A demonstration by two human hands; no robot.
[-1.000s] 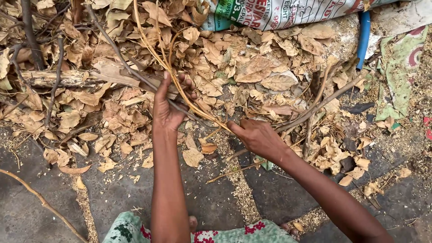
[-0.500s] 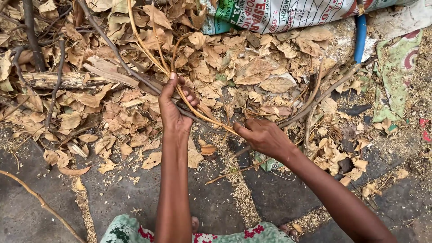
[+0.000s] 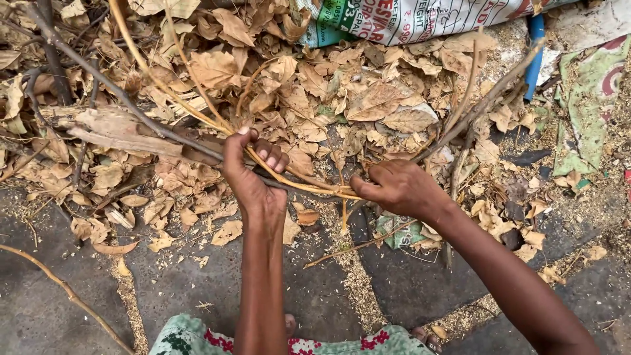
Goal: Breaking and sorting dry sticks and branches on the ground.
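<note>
Left hand (image 3: 253, 172) is clenched around a bundle of thin yellowish twigs (image 3: 197, 112), thumb up, keeping them gathered. Right hand (image 3: 401, 189) pinches the near ends tight, so the twigs stretch between both fists, lifted above the dry leaves (image 3: 368, 105). A grey branch (image 3: 98, 79) runs off beyond the left hand.

Both arms are bare and come up from the bottom edge of the view. The left forearm stands almost straight up in the middle, and the wrist bends a little to the left. The left hand (image 3: 253, 167) is closed, with the thumb pointing up and the fingers curled to the right, nails showing. The right forearm comes in slanted from the lower right corner. The right hand (image 3: 401, 187) is also closed, knuckles up, fingers pointing left toward the other hand, near but not touching.
</note>
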